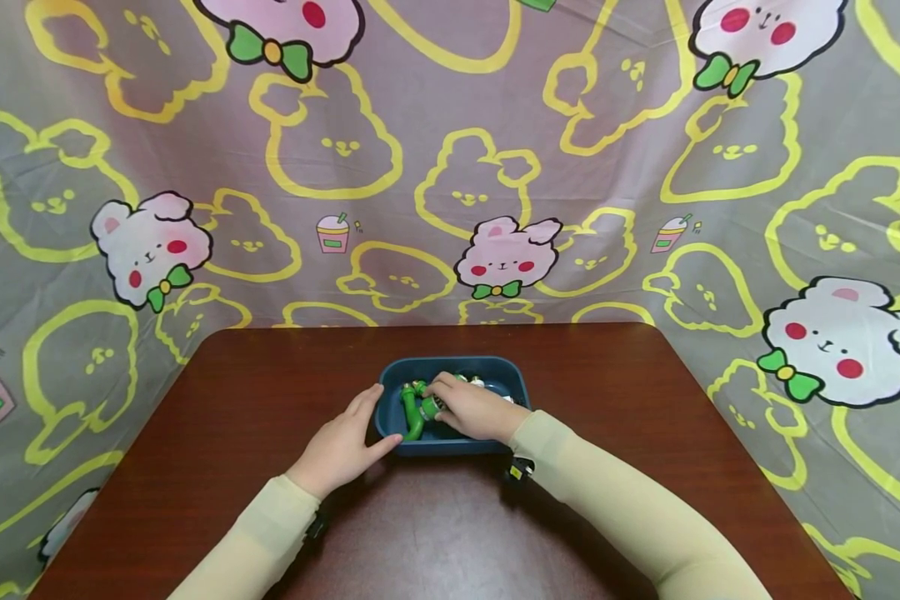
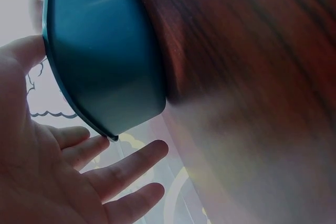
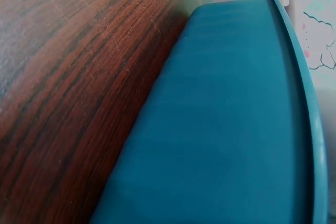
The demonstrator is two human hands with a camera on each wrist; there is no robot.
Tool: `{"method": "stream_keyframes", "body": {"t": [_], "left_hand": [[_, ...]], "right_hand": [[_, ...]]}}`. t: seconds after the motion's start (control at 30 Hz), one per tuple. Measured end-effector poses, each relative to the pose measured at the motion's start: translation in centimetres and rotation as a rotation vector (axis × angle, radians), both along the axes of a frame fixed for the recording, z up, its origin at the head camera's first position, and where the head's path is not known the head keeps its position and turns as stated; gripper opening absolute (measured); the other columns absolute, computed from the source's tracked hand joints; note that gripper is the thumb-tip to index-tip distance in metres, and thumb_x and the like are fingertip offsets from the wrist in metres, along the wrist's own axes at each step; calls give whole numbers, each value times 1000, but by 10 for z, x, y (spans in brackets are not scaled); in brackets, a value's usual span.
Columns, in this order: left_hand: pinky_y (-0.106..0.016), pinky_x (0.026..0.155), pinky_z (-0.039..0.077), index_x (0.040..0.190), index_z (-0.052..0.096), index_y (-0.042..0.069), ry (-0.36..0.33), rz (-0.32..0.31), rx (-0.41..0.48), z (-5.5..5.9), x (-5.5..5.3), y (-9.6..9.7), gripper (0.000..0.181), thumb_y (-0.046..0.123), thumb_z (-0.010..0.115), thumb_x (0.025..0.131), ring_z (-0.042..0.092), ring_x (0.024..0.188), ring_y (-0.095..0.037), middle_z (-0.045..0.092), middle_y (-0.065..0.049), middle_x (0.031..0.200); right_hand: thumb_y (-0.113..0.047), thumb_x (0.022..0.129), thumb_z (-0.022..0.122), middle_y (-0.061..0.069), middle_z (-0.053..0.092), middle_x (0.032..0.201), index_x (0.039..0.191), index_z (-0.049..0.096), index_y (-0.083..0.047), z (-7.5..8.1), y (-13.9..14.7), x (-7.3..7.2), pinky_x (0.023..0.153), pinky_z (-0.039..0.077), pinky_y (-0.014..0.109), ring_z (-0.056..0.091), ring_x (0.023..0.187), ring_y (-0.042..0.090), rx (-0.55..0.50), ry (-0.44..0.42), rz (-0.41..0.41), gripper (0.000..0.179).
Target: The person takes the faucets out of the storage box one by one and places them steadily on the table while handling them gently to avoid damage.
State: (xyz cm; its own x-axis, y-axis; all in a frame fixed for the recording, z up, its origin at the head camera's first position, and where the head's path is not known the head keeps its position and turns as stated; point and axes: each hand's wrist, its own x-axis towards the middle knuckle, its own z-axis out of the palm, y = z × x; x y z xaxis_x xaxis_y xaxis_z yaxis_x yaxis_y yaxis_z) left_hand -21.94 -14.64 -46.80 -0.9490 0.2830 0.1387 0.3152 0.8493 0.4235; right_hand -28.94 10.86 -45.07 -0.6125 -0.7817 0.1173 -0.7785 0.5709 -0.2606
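Note:
A dark blue plastic bin on the table holds green pipe fittings, some with brass-coloured ends. My right hand reaches over the near right rim, its fingers curled around a green fitting inside. That fitting is partly covered by the fingers. At the bin's left side, my left hand is spread, thumb near the front corner and fingers along the left rim. In the left wrist view this hand has its thumb and some fingertips right at the bin's rim. The right wrist view shows only the bin's outer wall.
Small white pieces lie in the bin's back right part, partly behind the right hand. The bin stands toward the back of a brown wooden table. A patterned curtain surrounds the table's back and sides.

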Motion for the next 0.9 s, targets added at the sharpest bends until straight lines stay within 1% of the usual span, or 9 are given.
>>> {"method": "stream_keyframes", "body": {"t": [0.27,0.53,0.73,0.9], "left_hand": [[-53,100,55,161,31,5,2,2,1,0,0,0,90,51,71,95,61,130,-38,40,-19,161],[-53,100,55,161,31,5,6,3,3,0,0,0,90,51,71,94,60,131,-38,41,-20,160],[-53,101,54,160,33,5,11,6,0,0,0,-1,90,53,71,94,61,130,-38,42,-19,160],[-52,102,54,160,32,6,5,7,-7,0,0,-1,92,56,70,93,60,131,-37,42,-18,160]], "right_hand": [[-22,104,64,6,57,132,138,58,-6,-1,2,1,96,55,25,64,109,11,-6,-3,-5,38],[-24,103,65,5,58,131,138,59,-7,-1,4,1,96,55,25,64,109,10,-28,-2,-10,39],[-28,103,64,5,59,132,138,60,-10,0,6,1,97,55,28,62,109,10,-51,8,-36,40],[-30,102,66,4,60,131,136,61,-12,2,7,2,95,56,30,61,105,10,-73,18,-56,39]]}}
